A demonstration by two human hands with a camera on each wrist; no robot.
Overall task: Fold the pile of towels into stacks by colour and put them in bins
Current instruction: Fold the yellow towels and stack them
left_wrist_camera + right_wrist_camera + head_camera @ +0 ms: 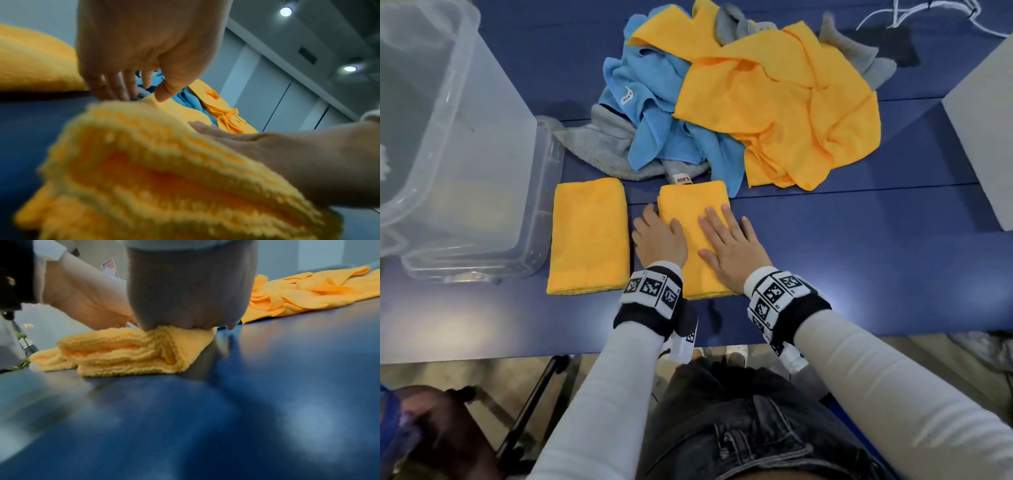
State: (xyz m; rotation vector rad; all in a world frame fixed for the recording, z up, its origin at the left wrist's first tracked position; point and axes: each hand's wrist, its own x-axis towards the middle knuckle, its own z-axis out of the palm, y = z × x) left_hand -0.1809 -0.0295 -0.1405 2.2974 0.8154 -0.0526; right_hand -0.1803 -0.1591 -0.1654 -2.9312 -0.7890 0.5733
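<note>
At the left edge of the blue table [859, 260], clear plastic bins [465, 144] stand waiting. Just beside them lies a folded yellow towel [589, 236], finished and untouched. Next to it, apart by a narrow strip of table, is the second folded yellow towel [688, 219], under both my hands: my left hand [659, 236] rests at its left edge, fingers relaxed and running down onto the table, thumb on the cloth; my right hand [729, 245] lies flat on top, fingers spread, pressing the layers down. Beyond them the unfolded pile [739, 102] of blue, grey and yellow towels sprawls toward the right. The cloth looks light, soft and limp; its layers will likely slide and spring open, so I judge it best lifted from beneath, palms sandwiching the whole bundle, near the folded edge.
</note>
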